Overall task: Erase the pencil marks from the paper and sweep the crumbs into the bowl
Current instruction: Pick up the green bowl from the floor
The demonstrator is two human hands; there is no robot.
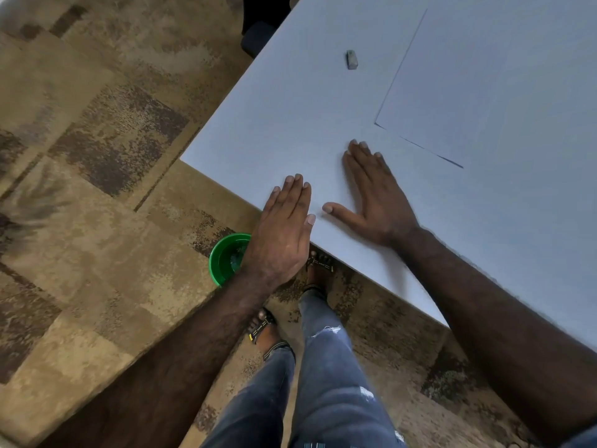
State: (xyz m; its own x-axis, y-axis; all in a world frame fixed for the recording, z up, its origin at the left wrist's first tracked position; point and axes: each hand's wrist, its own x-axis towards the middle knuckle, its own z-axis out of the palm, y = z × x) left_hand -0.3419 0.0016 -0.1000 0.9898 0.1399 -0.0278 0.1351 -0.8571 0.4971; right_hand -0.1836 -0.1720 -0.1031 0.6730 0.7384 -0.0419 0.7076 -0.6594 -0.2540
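One green bowl sits on the floor just off the desk edge, partly hidden by the left hand — fingers straight, holding nothing. Right hand lies flat on the desk, thumb splayed. One eraser farther back, long axis running away from the person, beside one paper.

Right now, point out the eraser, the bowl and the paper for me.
eraser (351,59), head view, middle of its top face.
bowl (215,258), head view, green rim left of the wrist.
paper (484,85), head view, bare middle.
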